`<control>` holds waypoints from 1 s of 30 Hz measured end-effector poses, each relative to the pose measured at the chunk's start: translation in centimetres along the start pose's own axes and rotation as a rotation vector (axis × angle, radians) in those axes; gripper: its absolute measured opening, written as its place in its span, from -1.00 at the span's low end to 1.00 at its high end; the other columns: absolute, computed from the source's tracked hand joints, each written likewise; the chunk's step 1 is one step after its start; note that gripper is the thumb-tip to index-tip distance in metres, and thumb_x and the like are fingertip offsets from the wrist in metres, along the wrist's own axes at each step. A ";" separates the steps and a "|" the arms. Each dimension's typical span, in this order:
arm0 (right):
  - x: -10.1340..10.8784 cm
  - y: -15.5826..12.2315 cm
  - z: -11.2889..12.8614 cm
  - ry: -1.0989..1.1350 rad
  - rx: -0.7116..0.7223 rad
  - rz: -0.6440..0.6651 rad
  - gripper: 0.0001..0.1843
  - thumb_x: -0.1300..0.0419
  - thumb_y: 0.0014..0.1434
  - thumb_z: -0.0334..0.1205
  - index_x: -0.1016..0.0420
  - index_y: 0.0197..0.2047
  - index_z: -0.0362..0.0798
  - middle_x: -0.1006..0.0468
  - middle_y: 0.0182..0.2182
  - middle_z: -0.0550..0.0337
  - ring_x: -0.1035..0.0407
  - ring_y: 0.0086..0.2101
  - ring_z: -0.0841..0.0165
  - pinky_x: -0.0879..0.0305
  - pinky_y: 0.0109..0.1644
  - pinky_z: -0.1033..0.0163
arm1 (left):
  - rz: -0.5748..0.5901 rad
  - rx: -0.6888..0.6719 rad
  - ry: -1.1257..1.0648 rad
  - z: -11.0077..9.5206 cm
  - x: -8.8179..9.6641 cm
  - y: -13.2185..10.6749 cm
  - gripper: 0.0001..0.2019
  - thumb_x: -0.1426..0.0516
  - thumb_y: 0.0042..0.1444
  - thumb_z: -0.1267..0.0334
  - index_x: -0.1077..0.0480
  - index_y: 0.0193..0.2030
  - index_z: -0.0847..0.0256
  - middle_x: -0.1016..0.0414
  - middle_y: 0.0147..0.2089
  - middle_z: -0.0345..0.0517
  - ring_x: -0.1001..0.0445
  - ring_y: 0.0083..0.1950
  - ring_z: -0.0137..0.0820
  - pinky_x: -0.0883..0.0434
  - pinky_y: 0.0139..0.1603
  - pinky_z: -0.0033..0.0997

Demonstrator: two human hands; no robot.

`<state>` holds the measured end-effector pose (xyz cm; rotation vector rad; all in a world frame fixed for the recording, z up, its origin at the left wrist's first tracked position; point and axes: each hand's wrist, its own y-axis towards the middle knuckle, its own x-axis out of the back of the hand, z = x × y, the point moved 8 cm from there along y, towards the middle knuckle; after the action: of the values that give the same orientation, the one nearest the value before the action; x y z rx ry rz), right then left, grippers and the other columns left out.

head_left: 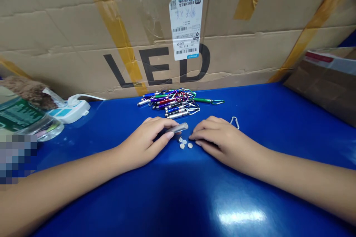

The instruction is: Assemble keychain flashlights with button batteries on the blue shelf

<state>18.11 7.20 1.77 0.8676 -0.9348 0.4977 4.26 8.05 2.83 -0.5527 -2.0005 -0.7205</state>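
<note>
My left hand (150,139) grips a small grey metal penlight (178,127) just above the blue table (178,192). My right hand (217,137) rests palm down on the table beside it, fingertips touching small round button cells (185,143) that lie between the two hands. Behind the hands lies a heap of several coloured penlights with carabiner clips (175,103). One loose silver carabiner (235,122) lies just past my right hand.
A large cardboard box marked LED (155,33) walls off the back. A white power strip (71,110) and a clear container with a green label (25,120) sit at the left. Another cardboard box (325,77) stands at the right.
</note>
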 end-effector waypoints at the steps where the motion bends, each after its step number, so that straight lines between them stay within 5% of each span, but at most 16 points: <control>1: 0.1 0.0 0.0 0.010 -0.007 -0.006 -0.77 -0.09 0.26 -0.37 -0.53 -0.10 -0.01 -0.58 -0.24 0.11 -0.41 -0.22 0.31 -0.34 -0.09 0.14 | 0.006 -0.003 0.011 0.0 0.0 0.0 -0.77 0.04 0.32 0.21 -0.34 0.01 0.16 -0.54 -0.05 -0.08 -0.47 -0.02 -0.31 -0.35 0.02 -0.27; 9: 4.4 -0.6 1.0 0.109 -0.013 -0.377 -0.84 -0.18 0.22 -0.26 -0.52 -0.13 0.04 -0.61 -0.27 0.12 -0.48 -0.20 0.28 -0.40 -0.11 0.14 | 0.068 -0.069 0.027 -0.4 -0.7 0.1 -0.74 0.06 0.33 0.24 -0.36 0.05 0.13 -0.52 -0.03 -0.10 -0.45 -0.01 -0.31 -0.30 0.03 -0.29; 15: 4.1 -0.2 2.2 0.155 0.110 -0.349 -0.84 -0.18 0.23 -0.28 -0.53 -0.13 0.08 -0.63 -0.29 0.18 -0.51 -0.23 0.32 -0.39 -0.07 0.13 | 0.063 -0.125 0.004 -1.2 -0.7 -0.1 -0.75 0.04 0.31 0.25 -0.37 0.04 0.14 -0.53 -0.05 -0.10 -0.45 -0.02 -0.32 -0.29 0.02 -0.31; 30: 3.2 -0.3 1.4 0.099 0.036 -0.247 -0.79 -0.16 0.23 -0.22 -0.53 -0.08 0.06 -0.52 -0.25 0.08 -0.43 -0.21 0.30 -0.41 -0.12 0.15 | 0.033 -0.090 0.014 -0.6 -0.3 -0.1 -0.73 0.07 0.34 0.19 -0.35 0.06 0.13 -0.53 -0.07 -0.10 -0.46 -0.03 -0.32 -0.32 0.03 -0.32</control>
<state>19.29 5.89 4.84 0.9678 -0.7187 0.3413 4.75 7.51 2.78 -0.6308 -1.9490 -0.7951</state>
